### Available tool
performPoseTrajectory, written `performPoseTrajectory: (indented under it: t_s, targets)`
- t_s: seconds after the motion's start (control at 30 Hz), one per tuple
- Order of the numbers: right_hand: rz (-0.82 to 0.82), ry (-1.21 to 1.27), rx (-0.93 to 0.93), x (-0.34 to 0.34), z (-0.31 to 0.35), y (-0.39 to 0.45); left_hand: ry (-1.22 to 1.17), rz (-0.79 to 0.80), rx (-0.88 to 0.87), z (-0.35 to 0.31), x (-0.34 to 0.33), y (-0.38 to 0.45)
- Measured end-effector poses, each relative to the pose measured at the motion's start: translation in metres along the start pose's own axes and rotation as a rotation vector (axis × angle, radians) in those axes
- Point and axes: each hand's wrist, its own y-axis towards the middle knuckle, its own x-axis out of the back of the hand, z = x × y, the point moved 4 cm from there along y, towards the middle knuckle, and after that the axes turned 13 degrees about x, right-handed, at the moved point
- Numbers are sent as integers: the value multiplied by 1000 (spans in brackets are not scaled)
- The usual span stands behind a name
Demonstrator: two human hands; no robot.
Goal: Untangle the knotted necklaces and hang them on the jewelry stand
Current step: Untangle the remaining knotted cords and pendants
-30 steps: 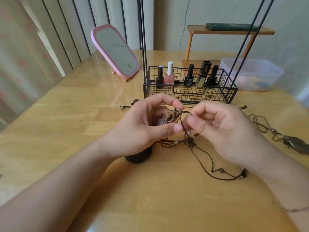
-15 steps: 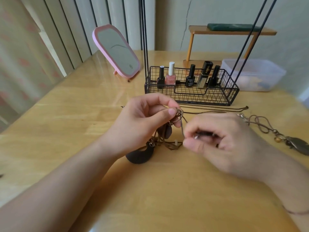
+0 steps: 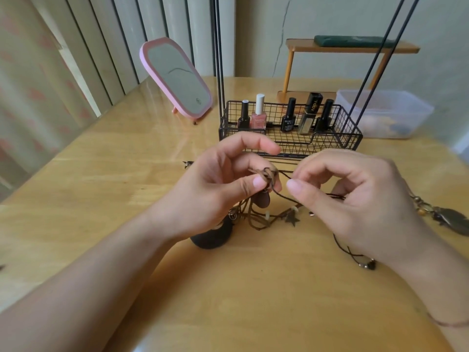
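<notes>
A: Where are the necklaces?
B: Mid-frame, a tangle of brown cords (image 3: pixel 264 199) held just above the worktop (image 3: pixel 101 204). The left hand (image 3: pixel 218 189) pinches the knot (image 3: pixel 267 174) between thumb and fingers.
A: And the right hand (image 3: pixel 355 196)?
B: It pinches a dark cord (image 3: pixel 281 194) running from that knot. Loose ends and a star charm (image 3: pixel 291 219) trail below.
A: The stand?
B: Its wire basket (image 3: pixel 291 143) sits above the hands, with black rods (image 3: pixel 219 59) rising out of frame. Another necklace (image 3: pixel 446 217) lies at the right edge.

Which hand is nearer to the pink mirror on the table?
Left. The left hand is below and slightly right of the pink mirror, pinching the knot. The right hand is farther right, pinching a dark cord.
</notes>
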Motion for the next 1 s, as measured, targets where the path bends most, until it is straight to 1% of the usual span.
performPoseTrajectory:
  t_s: [0.13,0.27,0.4,0.53,0.6,0.73,0.8,0.9,1.0]
  targets:
    - [-29,69,-11,-1,2,-3,56,-3,0,0,-3,-1]
    - [37,117,6,-3,4,-3,178,-27,-24,-2,-4,-2]
    - [48,91,48,-4,5,-2,311,-87,-83,-7,-5,-3]
    - [38,55,76,-3,6,0,341,-136,-114,-10,-4,-5]
    - [41,26,103,-2,8,0,349,-139,-128,-11,-3,-7]
    - [32,-15,152,-2,11,0,378,-114,-102,-10,-2,-9]
    - [27,-25,166,-2,12,0,454,-157,-115,-10,-2,-10]
    - [9,-47,165,-2,12,-1,580,-258,-199,-13,-3,-11]
    - [-13,-52,143,-1,10,-2,522,-286,-218,-15,-4,-12]
